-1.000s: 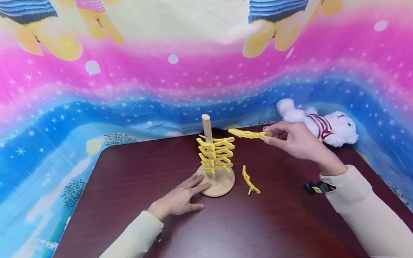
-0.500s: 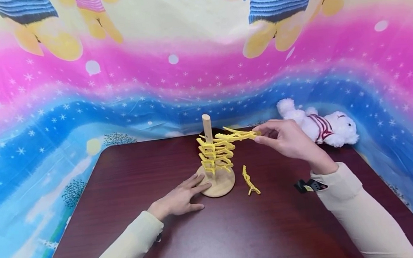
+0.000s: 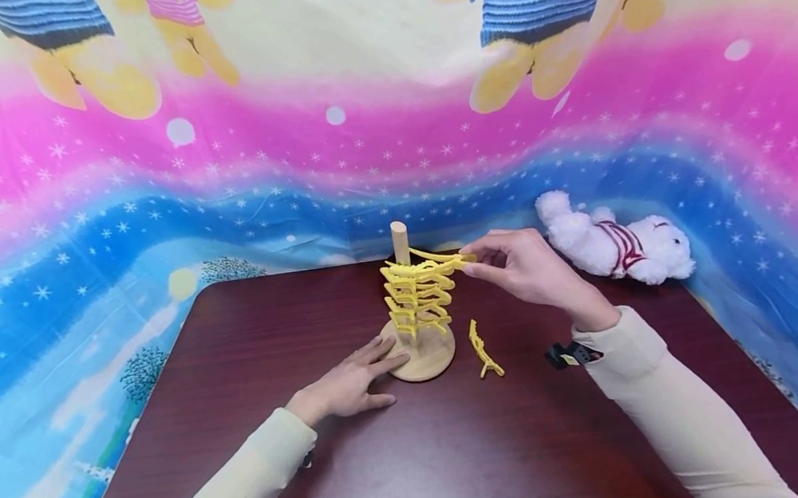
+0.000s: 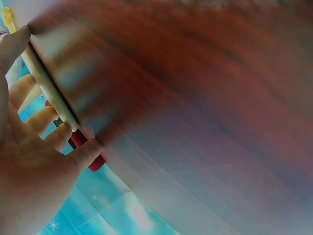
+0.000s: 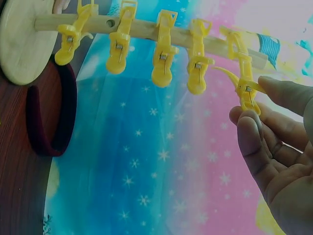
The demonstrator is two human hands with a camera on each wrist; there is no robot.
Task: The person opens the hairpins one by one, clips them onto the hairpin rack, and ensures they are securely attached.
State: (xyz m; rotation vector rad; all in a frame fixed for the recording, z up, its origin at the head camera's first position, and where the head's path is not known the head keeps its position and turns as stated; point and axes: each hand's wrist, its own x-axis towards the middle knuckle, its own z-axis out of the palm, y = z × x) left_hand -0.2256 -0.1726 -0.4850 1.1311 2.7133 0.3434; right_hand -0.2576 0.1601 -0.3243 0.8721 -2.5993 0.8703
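Note:
A wooden post (image 3: 400, 242) rises from a round wooden base (image 3: 433, 364), with several yellow alligator hair clips (image 3: 419, 303) clamped on it one above another. My right hand (image 3: 527, 270) pinches the tail of another yellow hair clip (image 5: 244, 66) between thumb and fingers. That clip's jaws are spread around the upper part of the post, above the others. My left hand (image 3: 343, 383) rests on the near left side of the base, its fingers extended over the rim. One loose yellow hair clip (image 3: 484, 353) lies on the table to the right of the base.
Behind the base, a dark red headband (image 5: 68, 107) lies on the brown table (image 3: 261, 318). A white plush toy (image 3: 630, 247) with a striped top lies at the back right edge. A printed cloth (image 3: 389, 146) hangs around the table's back and sides.
My right hand has moved left with the hair clip, whose jaws have spread and come around the post. My left hand and the loose clip have stayed put.

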